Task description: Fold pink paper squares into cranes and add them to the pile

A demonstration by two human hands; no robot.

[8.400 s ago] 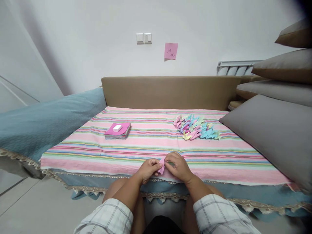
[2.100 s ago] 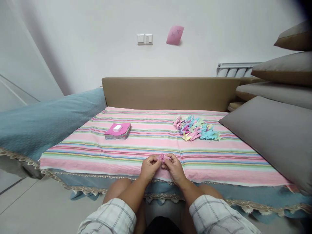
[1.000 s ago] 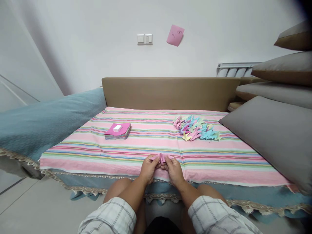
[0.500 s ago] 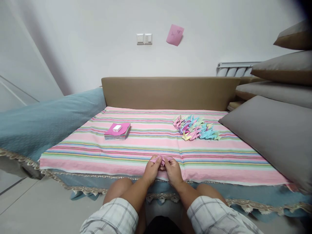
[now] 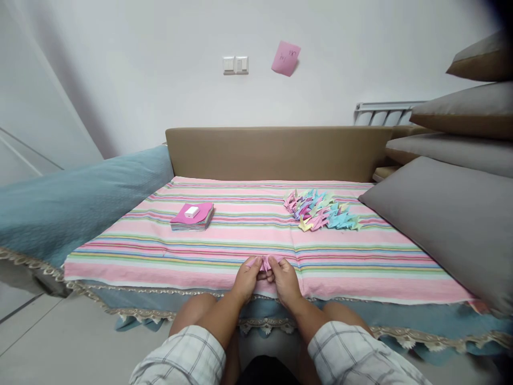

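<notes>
A white wall (image 5: pixel 160 64) fills the back, and against it stands a sofa with a brown backrest (image 5: pixel 268 155). Over the seat lies a striped cloth (image 5: pixel 240 230), mostly pink, with green, blue, yellow and red lines. A blue cover (image 5: pixel 100 187) with a lace edge drapes the arm at the left, and grey and brown cushions (image 5: pixel 444 214) are stacked at the right end. The person sits facing the seat in white checked sleeves (image 5: pixel 192 350). The left hand (image 5: pixel 245 278) and right hand (image 5: pixel 286 280) meet near the front edge of the cloth, thumbs side by side, each pinching one side of a small pink paper between thumb and fingers; whether they touch the cloth cannot be told. Beyond the right hand, a heap of folded paper birds (image 5: pixel 318 211) in pink, blue, yellow, green and purple rests on the cloth. Farther left lies a stack of paper (image 5: pixel 202 211) with a pink sheet on top. A pink note (image 5: pixel 286 58) hangs tilted on the wall, near two light switches (image 5: pixel 229 65). The pink paper (image 5: pixel 266 263) is folded, its middle showing between the thumbs. Smallest is a white block (image 5: pixel 192 212), lying on the stack.
</notes>
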